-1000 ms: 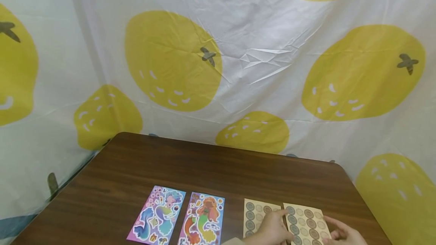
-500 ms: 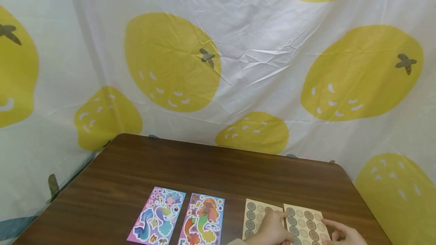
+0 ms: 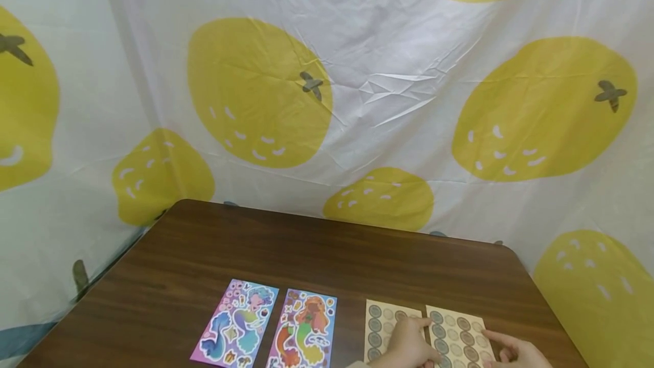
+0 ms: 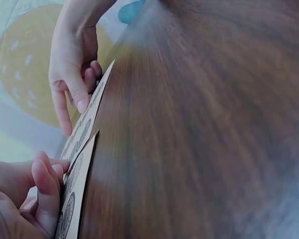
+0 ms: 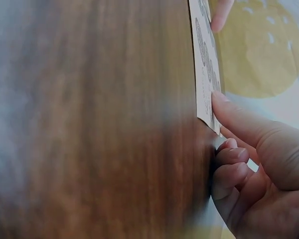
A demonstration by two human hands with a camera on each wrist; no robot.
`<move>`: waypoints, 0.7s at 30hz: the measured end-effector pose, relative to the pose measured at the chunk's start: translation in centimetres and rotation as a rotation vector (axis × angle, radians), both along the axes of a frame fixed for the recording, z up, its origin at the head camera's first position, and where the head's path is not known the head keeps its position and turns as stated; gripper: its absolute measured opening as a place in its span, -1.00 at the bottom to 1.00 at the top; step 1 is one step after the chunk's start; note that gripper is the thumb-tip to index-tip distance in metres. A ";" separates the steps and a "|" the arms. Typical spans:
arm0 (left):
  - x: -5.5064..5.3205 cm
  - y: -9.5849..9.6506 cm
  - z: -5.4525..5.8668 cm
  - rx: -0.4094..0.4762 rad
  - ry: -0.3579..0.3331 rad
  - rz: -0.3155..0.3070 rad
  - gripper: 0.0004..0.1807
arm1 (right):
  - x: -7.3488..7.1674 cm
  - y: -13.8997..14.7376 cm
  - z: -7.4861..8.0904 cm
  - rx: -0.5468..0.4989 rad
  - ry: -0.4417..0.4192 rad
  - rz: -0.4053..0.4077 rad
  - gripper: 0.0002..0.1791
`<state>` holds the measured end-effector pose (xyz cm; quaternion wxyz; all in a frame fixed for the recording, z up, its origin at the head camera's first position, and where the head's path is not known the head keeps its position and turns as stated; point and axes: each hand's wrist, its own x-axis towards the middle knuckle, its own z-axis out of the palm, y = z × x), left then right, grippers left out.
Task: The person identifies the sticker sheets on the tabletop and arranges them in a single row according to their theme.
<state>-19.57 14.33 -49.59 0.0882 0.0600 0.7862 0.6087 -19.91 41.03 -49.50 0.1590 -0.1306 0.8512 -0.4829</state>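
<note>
In the head view, two beige sheets of round stickers lie side by side near the table's front right. My left hand (image 3: 409,342) lies across the left beige sticker sheet (image 3: 375,322), its extended index finger reaching the near left edge of the right beige sticker sheet (image 3: 464,331). At the opposite edge of that right sheet is my right hand (image 3: 518,351), index finger along the side. The right wrist view shows the right thumb (image 5: 234,114) touching the sheet's face by a corner, other fingers curled. The left wrist view shows the remaining left fingers (image 4: 47,184) bent.
Two colourful mermaid sticker sheets, a blue-haired one (image 3: 237,322) and an orange-haired one (image 3: 304,328), lie left of the beige pair. Under everything is a dark brown wooden table (image 3: 286,249). A white cloth (image 3: 388,27) printed with yellow lemons hangs behind it.
Both hands stay at the right beige sheet. The left beige sheet shifts very slightly right, then back left; little else differs.
</note>
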 end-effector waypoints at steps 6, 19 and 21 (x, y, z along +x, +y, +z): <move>0.0 -0.1 0.0 0.003 0.002 -0.002 -0.37 | -0.1 0.0 0.2 0.009 0.011 0.017 -0.48; 0.1 0.0 0.0 0.054 -0.017 0.010 -0.39 | -0.3 0.1 0.1 0.005 0.137 0.119 -0.40; 0.1 0.0 0.1 0.072 -0.029 0.016 -0.39 | -0.4 0.2 0.1 0.002 0.155 0.142 -0.38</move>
